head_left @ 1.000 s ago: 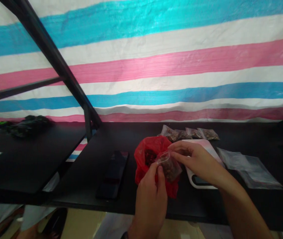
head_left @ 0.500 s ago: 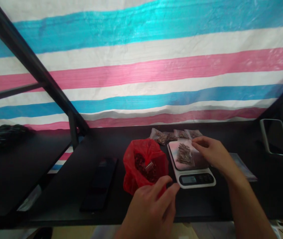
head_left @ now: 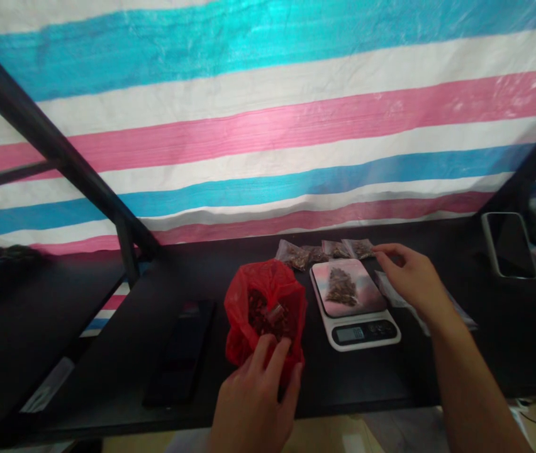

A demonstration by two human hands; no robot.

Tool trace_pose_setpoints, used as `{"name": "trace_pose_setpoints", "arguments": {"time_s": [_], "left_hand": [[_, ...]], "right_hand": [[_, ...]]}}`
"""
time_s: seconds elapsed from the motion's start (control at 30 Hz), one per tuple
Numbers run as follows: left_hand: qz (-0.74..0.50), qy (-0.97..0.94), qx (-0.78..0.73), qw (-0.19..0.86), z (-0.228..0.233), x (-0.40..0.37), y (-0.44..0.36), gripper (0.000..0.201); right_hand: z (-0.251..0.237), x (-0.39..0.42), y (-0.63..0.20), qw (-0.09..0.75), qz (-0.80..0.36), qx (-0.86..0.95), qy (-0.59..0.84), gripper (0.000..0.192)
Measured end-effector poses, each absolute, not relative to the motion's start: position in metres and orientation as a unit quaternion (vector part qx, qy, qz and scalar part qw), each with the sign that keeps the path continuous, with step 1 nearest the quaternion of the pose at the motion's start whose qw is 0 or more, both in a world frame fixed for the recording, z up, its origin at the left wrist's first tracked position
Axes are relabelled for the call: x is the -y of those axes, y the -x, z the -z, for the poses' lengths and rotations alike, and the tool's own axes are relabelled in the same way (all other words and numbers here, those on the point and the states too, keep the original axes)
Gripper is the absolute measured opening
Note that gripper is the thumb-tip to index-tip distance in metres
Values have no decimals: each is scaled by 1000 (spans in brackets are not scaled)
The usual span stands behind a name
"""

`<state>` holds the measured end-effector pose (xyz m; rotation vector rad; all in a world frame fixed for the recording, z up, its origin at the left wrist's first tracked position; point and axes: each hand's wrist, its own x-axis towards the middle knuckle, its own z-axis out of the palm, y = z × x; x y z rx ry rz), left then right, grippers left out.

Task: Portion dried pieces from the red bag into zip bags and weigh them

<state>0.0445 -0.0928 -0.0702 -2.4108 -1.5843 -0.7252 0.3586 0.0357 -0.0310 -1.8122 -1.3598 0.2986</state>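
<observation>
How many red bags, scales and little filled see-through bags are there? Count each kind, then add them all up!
Red thin plastic bag: 1
White rectangular digital scale: 1
Little see-through plastic bags filled with brown bits: 5 (4 at the back, 1 on the scale)
Total: 7

The black counter (head_left: 343, 380) carries a flat dark device (head_left: 180, 352), a red bag (head_left: 240, 308), a white scale (head_left: 367, 345), filled sachets (head_left: 296, 257), clear bags (head_left: 393, 290) and a pale-rimmed phone (head_left: 511, 245)
</observation>
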Motion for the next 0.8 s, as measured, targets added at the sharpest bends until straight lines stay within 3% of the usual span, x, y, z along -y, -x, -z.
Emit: {"name": "trace_pose_setpoints", "arguments": {"time_s": [0.37, 0.63, 0.8], "left_hand": [[368, 735, 568, -42, 65, 70, -66, 23], [376, 711, 589, 83, 56, 73, -65, 15], [430, 711, 547, 99, 51, 71, -68, 13]], "right_hand": [[32, -37, -357, 436, -122, 524, 721, 32], [41, -42, -357, 446, -120, 548, 698, 35], [46, -43, -356, 378, -129, 584, 707, 34]]}}
